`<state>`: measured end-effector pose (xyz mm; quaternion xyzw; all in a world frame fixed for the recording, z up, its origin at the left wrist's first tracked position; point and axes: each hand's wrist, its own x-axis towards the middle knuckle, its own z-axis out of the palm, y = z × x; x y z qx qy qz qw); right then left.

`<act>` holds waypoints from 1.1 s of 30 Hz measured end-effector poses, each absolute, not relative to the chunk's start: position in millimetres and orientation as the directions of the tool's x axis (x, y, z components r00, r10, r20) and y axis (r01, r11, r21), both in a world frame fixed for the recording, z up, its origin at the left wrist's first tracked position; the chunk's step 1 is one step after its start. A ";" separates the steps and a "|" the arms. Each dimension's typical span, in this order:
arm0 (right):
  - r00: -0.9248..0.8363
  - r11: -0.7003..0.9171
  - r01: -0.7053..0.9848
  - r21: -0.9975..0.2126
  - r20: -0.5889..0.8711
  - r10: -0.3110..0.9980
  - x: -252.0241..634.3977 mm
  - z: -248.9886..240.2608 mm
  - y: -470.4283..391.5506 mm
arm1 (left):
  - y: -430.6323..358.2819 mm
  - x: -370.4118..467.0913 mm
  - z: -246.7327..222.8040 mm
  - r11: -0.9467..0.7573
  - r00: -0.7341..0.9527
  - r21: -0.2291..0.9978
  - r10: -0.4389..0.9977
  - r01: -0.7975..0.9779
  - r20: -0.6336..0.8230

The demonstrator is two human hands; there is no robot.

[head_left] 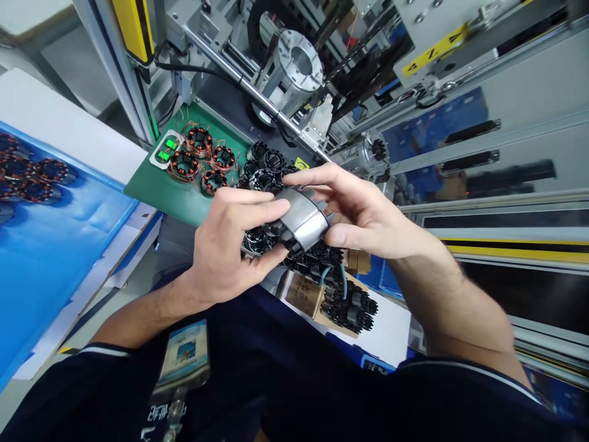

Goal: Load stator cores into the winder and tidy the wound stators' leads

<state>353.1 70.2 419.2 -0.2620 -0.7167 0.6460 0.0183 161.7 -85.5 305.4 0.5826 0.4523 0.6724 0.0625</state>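
Observation:
Between both hands is a motor stator core (304, 218), a silver metal ring with black toothed plastic at its two ends. My left hand (234, 236) grips its left end, index finger on top and thumb below. My right hand (363, 212) holds the right end, fingers over the far side and thumb at the near edge. Behind and under the held piece, more black stator cores (275, 161) stand close together. Copper-wound stators (184, 164) lie on the green mat (170, 199) to the left, beside a small panel with lit green buttons (167, 149).
A machine with a silver cylindrical fixture (299, 61) and a metal rod (257, 92) stands just beyond the hands. At left, a blue-lined surface (92, 227) carries wound stators (34, 175). More black cores (354, 307) sit on cardboard at lower right.

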 end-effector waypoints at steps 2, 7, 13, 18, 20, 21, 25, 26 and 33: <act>-0.858 0.033 0.358 -0.933 -0.315 0.405 349.4 419.4 72.4 | -84.5 157.8 303.5 -0.585 -0.308 0.662 0.594 0.469 0.743; -0.862 0.007 0.351 -0.936 -0.321 0.393 337.6 411.6 76.6 | -82.3 150.2 297.6 -0.541 -0.296 0.641 0.591 0.544 0.750; -0.856 0.045 0.356 -0.933 -0.307 0.416 317.5 396.7 93.6 | -66.1 123.2 266.7 -0.521 -0.265 0.625 0.605 0.582 0.751; -0.711 0.457 0.523 -0.720 -0.072 0.699 291.3 410.1 183.8 | -49.0 72.2 184.6 -0.206 -0.518 0.676 0.500 0.707 0.694; -0.631 0.559 0.619 -0.551 0.075 0.772 278.8 414.3 231.5 | -44.4 57.4 153.6 -0.109 -0.635 0.748 0.457 0.655 0.623; -0.607 0.583 0.657 -0.478 0.123 0.785 272.9 414.1 253.8 | -43.0 52.8 142.4 -0.077 -0.674 0.779 0.455 0.622 0.583; -0.616 0.627 0.729 -0.275 0.133 0.776 257.3 400.9 317.6 | -43.4 48.6 126.8 -0.021 -0.729 0.834 0.473 0.552 0.494; -0.629 0.634 0.735 -0.240 0.109 0.770 256.0 397.1 326.4 | -44.5 49.0 127.2 -0.021 -0.731 0.835 0.471 0.550 0.494; -0.704 0.677 0.703 -0.218 -0.075 0.707 257.8 400.5 353.7 | -50.6 48.1 127.9 -0.042 -0.709 0.837 0.509 0.546 0.488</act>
